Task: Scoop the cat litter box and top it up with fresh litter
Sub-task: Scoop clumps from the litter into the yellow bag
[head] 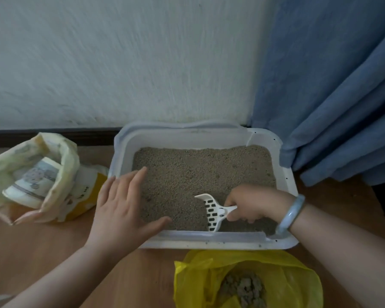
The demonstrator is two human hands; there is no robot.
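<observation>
A yellow bag (293, 283) of grey clumps (242, 287) sits just before the white litter box (209, 240). Inside, the right hand (251, 203) grips a slotted scoop (212, 211) by its handle on the litter (187, 170); the left hand (122, 205), fingers straight, holds nothing over the left rim. A litter sack (53, 174) stands left.

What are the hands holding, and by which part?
The right hand grips the white litter scoop by its handle, its slotted blade in the litter. The left hand holds nothing; it is spread open at the left edge of the litter box.
</observation>
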